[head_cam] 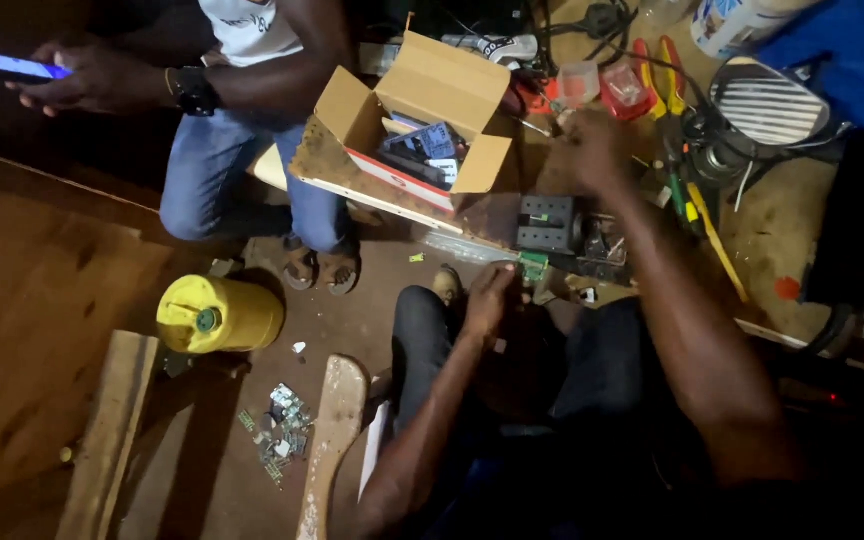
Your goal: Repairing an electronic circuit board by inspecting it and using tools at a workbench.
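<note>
My left hand (489, 297) is near the front edge of the wooden worktable (782, 230), fingers closed on a small green circuit board (532, 265). My right hand (595, 148) reaches farther onto the table among small parts, blurred; whether it holds anything I cannot tell. A dark grey electronic module (544, 223) lies between the two hands. An open cardboard box (422, 115) with dark gadgets inside stands to the left of my right hand.
Another person sits at upper left, holding a lit phone (7, 65). A yellow jerrycan (220, 315) lies on the floor beside a wooden plank (107, 435) and scattered circuit scraps (280, 430). Red-handled pliers (657, 70), a round fan grille (767, 100) and cables crowd the table's far side.
</note>
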